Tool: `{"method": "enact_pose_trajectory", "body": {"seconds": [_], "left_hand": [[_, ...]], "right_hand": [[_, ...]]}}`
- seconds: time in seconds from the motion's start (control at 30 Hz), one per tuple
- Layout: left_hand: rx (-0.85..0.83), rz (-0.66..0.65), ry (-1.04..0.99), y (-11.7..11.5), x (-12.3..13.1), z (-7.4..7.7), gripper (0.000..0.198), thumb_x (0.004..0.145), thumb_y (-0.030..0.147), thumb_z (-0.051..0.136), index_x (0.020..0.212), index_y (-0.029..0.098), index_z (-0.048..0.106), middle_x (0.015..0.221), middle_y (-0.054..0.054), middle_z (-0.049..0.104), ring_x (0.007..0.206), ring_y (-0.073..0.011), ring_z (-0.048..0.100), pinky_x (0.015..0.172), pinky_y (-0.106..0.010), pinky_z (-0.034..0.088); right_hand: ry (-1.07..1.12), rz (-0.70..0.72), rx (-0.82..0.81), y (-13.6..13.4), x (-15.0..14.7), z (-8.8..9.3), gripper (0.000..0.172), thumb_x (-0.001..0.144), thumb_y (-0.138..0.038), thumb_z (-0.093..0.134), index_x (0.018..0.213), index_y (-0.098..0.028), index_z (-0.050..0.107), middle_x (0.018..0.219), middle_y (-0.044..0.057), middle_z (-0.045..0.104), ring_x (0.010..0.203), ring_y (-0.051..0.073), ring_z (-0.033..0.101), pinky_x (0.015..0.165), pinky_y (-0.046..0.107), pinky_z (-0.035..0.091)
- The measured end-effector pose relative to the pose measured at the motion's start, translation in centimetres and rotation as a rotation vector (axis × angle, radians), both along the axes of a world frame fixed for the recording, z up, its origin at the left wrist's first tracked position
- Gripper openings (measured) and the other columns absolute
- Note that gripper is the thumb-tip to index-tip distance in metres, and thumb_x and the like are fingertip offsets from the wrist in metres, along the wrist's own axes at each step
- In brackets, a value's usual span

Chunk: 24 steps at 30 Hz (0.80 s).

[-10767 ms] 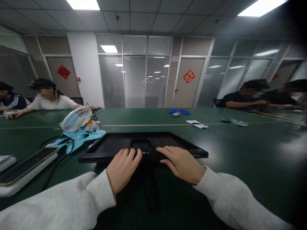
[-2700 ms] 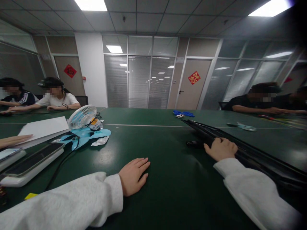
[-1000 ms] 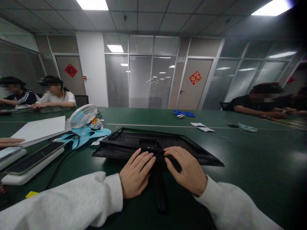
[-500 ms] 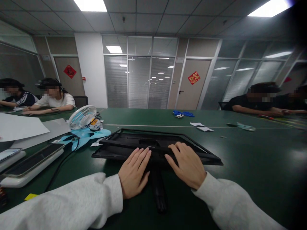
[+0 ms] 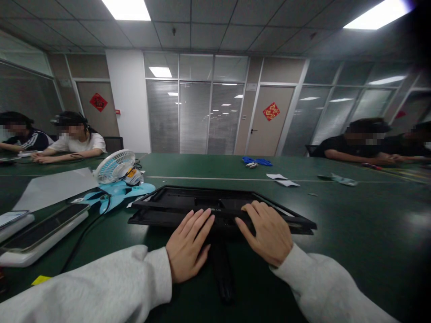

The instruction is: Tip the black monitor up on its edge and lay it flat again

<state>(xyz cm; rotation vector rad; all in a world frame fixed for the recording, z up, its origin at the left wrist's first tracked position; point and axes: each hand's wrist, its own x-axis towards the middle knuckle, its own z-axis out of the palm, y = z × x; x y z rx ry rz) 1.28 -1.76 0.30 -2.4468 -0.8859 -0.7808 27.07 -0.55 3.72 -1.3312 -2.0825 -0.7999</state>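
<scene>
A black computer monitor shell (image 5: 151, 220) lies on the green table in front of me. Over it sits a thin black front frame (image 5: 175, 207) with a small light logo, partly apart from the shell along its near edge. My left hand (image 5: 190, 246) rests with fingers stretched out on the frame's near edge, left of the middle. Right of the logo, my right hand (image 5: 267, 233) curls its fingers over the same edge, thumb on the near side. The black stand neck (image 5: 222, 273) points toward me between my hands. My palms hide part of the near edge.
A white and blue fan (image 5: 116, 167) and light blue fan blades (image 5: 117, 195) lie left, with a black cable (image 5: 84, 235). Phones on white blocks (image 5: 47, 229) are nearer. Blue gloves (image 5: 257, 161) and paper slips (image 5: 283, 179) lie beyond. Several people sit at both sides.
The frame has come slightly toward me and spread lower over the shell at both ends. My right hand moved slightly right. A white sheet at the far left has left the view.
</scene>
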Motion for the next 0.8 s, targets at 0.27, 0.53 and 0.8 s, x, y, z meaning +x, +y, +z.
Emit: {"method": "enact_pose_trajectory", "body": {"seconds": [0.27, 0.53, 0.8], "left_hand": [[0.033, -0.021, -0.023, -0.1, -0.2, -0.2, 0.067, 0.091, 0.017, 0.045, 0.155, 0.011, 0.025, 0.160, -0.010, 0.025, 0.146, -0.0272, 0.023, 0.121, -0.048, 0.014], [0.033, -0.018, -0.018, 0.0, 0.0, -0.3, 0.065, 0.092, 0.017, 0.045, 0.153, 0.010, 0.027, 0.159, -0.010, 0.027, 0.146, -0.0264, 0.022, 0.121, -0.049, 0.010], [0.037, -0.009, -0.017, -0.1, 0.1, -0.4, 0.065, 0.091, 0.016, 0.044, 0.154, 0.010, 0.026, 0.160, -0.011, 0.025, 0.147, -0.0265, 0.020, 0.121, -0.048, 0.007]], "right_hand": [[-0.013, 0.031, 0.029, -0.1, 0.2, 0.2, 0.028, 0.094, -0.043, 0.047, 0.096, -0.018, 0.060, 0.091, 0.009, 0.059, 0.083, 0.022, 0.051, 0.075, 0.036, 0.036], [-0.054, 0.062, 0.033, 0.0, 0.8, 0.1, 0.031, 0.095, -0.042, 0.047, 0.098, -0.016, 0.063, 0.089, 0.009, 0.061, 0.081, 0.022, 0.051, 0.074, 0.035, 0.037], [-0.123, 0.157, 0.142, 0.6, 1.3, -0.1, 0.020, 0.095, -0.027, 0.051, 0.108, -0.018, 0.064, 0.095, 0.007, 0.067, 0.090, 0.022, 0.056, 0.091, 0.041, 0.038]]}}
